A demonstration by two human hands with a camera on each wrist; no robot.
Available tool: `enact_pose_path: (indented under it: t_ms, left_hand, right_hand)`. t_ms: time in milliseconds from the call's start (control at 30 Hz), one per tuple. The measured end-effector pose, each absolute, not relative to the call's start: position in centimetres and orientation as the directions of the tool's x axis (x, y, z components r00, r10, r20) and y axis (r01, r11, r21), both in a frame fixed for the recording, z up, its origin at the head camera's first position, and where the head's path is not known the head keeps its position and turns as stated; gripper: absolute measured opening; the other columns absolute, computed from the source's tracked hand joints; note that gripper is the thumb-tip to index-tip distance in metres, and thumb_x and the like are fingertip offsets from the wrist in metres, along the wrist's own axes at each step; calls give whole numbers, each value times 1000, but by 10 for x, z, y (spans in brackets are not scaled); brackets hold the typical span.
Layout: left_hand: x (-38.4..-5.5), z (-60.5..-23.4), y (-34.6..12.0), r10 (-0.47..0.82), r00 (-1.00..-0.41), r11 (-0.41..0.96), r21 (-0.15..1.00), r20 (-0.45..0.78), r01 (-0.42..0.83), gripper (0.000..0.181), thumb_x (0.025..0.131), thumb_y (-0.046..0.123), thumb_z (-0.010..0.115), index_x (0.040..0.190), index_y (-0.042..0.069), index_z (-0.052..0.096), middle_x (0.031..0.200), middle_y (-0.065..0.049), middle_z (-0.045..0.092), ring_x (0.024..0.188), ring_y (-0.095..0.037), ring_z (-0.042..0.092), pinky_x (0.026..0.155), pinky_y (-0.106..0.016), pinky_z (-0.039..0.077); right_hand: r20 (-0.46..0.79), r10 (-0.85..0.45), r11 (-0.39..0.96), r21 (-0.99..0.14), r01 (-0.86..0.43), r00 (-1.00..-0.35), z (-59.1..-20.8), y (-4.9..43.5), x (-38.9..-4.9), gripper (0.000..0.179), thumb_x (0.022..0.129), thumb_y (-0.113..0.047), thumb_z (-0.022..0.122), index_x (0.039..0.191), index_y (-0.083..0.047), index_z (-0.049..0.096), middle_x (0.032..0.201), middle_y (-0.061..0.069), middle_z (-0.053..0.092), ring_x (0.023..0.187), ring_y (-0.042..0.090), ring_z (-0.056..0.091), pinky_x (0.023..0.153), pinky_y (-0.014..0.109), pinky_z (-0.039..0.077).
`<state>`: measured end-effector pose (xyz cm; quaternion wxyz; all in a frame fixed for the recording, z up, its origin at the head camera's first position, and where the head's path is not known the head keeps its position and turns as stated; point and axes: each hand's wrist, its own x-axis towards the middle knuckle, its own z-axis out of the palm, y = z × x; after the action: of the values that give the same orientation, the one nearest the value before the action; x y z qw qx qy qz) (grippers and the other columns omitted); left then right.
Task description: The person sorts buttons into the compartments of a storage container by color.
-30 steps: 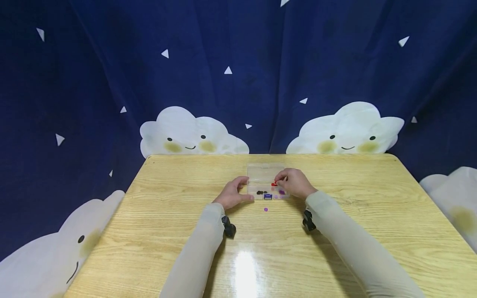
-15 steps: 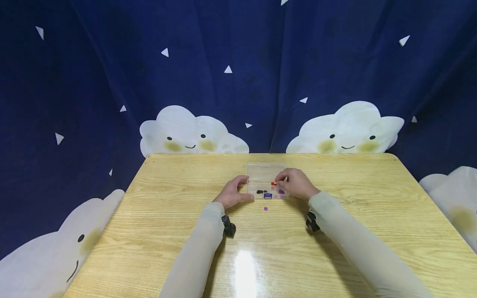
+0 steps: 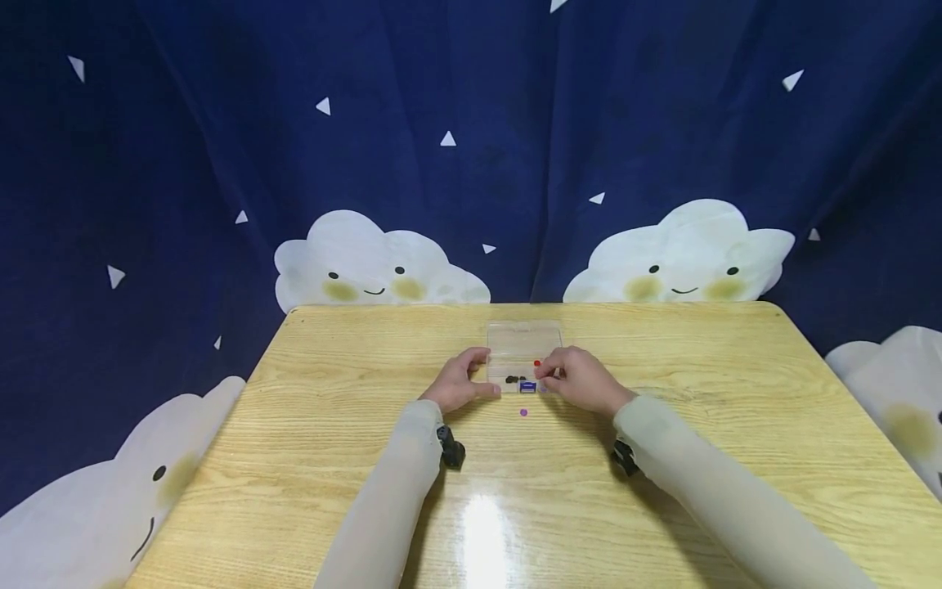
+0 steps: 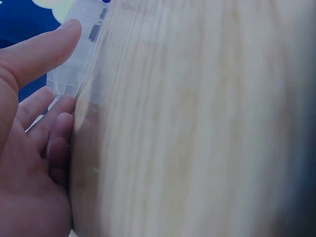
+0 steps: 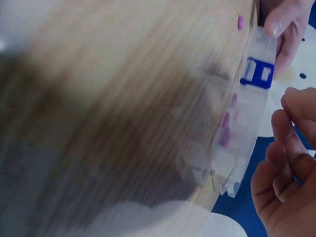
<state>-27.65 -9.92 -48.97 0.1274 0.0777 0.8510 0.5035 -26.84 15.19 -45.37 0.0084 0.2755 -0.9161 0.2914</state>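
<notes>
Left hand (image 3: pixel 459 383) fingers brace the clear box (image 3: pixel 524 360) near frame centre. Right hand (image 3: pixel 581 379) hovers over it, fingers loosely curled, apparently empty. Keep the box pinned flat on the bench (image 3: pixel 662 491).

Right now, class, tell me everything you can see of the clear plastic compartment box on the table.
The clear plastic compartment box lies flat near the middle of the pale wooden table, lid open toward the far edge. It has a blue front clasp; its compartments hold dark, red and purple small pieces. The left hand holds its left end; the right hand is at its right end.
</notes>
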Motion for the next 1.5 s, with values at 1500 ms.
enact_pose_path:
  t_ms: [1500]
  left_hand:
    - [-275,-487,-100,279,-950,495,869,-143,15,77,84,22,80,151,18,41,149,-6,48,134,-28,46,114,-45,39]
  right_hand:
    - [165,-658,665,-332,-670,-735,-472,129,-240,11,85,-9,71,92,-15,77,89,-5,68,88,13,65,91,37,55]
